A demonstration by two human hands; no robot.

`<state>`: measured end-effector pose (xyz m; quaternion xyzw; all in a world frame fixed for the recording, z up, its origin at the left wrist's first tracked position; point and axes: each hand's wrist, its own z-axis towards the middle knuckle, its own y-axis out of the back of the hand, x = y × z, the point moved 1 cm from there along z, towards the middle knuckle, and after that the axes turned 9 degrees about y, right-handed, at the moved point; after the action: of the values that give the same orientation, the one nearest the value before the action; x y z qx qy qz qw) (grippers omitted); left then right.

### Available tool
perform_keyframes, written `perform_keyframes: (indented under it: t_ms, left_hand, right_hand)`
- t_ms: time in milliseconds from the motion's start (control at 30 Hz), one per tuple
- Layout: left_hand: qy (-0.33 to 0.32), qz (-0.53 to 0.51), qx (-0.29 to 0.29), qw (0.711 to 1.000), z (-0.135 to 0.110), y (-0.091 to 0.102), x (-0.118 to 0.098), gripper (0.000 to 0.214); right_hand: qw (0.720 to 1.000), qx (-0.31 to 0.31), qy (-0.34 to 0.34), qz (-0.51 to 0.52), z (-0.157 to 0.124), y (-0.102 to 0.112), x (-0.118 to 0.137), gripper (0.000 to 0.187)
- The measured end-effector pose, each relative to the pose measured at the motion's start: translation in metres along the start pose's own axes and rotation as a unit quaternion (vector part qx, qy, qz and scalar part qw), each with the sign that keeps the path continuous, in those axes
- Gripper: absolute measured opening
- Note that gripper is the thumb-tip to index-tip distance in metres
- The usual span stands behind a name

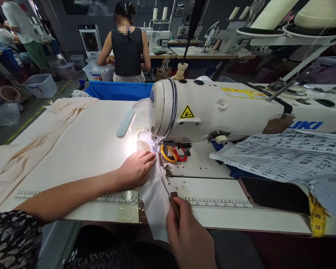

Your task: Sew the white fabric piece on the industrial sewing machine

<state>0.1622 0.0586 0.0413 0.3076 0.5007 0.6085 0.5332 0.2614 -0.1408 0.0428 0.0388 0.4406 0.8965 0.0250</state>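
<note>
Blue "UKI" lettering (307, 125) on sewing machine (204, 108); right hand (189, 231) grips thin tool (174, 208), left hand (137, 167) flat on cloth (156, 207).

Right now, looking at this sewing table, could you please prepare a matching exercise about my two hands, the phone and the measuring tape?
Column one:
1. Left hand
2. Phone
3. Right hand
4. Measuring tape

Column two:
A. Yellow with dark markings
B. Holds a pointed tool with a brown handle
C. Rests on white cloth
D. Black upper face

Right pairs: 1-C, 2-D, 3-B, 4-A.
</note>
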Motion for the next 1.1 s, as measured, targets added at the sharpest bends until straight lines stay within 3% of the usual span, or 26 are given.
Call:
perform_keyframes:
  t_ms: [567, 1100]
  left_hand:
    - [0.012, 0.044, 0.028, 0.999, -0.005, 0.003, -0.007, 0.048]
    - [-0.009, 0.056, 0.013, 0.998, -0.011, 0.004, -0.019, 0.047]
  right_hand:
    - [0.999, 0.035, -0.026, 0.025, 0.009, -0.009, -0.002, 0.023]
    - [0.999, 0.001, -0.017, 0.052, 0.028, -0.014, 0.004, 0.028]
